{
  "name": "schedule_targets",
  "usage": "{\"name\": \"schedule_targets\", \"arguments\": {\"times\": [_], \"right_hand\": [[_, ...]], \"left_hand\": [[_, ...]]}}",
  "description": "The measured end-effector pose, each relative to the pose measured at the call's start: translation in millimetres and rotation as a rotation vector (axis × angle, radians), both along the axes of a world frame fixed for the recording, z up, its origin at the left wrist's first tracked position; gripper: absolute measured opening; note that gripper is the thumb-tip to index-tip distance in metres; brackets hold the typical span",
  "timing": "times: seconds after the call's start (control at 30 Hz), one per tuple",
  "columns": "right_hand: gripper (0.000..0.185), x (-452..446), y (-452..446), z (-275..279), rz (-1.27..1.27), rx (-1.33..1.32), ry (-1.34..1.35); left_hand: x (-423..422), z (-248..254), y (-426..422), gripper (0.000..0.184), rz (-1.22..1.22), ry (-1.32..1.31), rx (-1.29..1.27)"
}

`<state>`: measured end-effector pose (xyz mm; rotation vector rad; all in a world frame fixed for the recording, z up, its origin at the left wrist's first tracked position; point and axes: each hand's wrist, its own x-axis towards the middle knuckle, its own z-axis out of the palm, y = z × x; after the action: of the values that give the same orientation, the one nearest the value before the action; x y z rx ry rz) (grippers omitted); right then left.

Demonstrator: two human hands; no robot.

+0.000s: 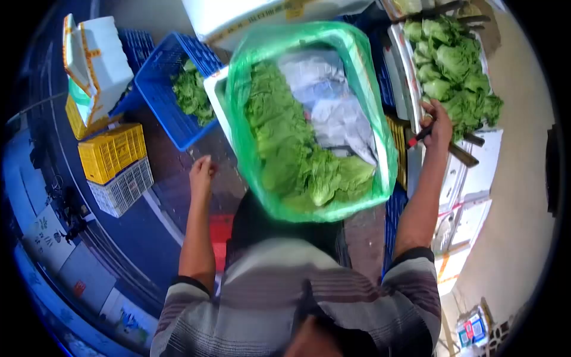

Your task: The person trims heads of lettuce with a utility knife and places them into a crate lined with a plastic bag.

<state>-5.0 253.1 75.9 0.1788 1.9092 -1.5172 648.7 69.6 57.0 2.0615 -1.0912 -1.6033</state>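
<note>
My right hand (439, 124) is closed round a small tool with a black and red handle (419, 137); its kind is hard to make out. It is beside a pile of green lettuce heads (449, 59) on the right. My left hand (203, 168), fingers curled in with nothing visible in them, hangs in the air left of a white foam box (220, 101). A green plastic bag (241, 157) lines this box. Inside, leafy lettuce (276, 125) fills the left and near side, and crumpled greyish wrapping (339, 116) lies at the right.
A blue crate (157, 89) with some leaves stands left of the box. Further left are a yellow crate (113, 152), a white crate (122, 187) and a taped foam box (107, 59). Wooden slats (463, 156) stick out below the lettuce pile. Another foam box (256, 15) is beyond.
</note>
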Motion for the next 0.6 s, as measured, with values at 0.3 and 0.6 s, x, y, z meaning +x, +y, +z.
{"name": "schedule_targets", "arguments": {"times": [0.3, 0.6], "right_hand": [[0.038, 293.2, 118.4, -3.9, 0.202, 0.296, -0.453], [0.035, 386.9, 120.7, -16.5, 0.121, 0.230, -0.392]], "left_hand": [[-113.1, 23.7, 94.4, 0.046, -0.718, 0.387, 0.595], [-153.1, -70.6, 194.6, 0.065, -0.742, 0.270, 0.425]]}}
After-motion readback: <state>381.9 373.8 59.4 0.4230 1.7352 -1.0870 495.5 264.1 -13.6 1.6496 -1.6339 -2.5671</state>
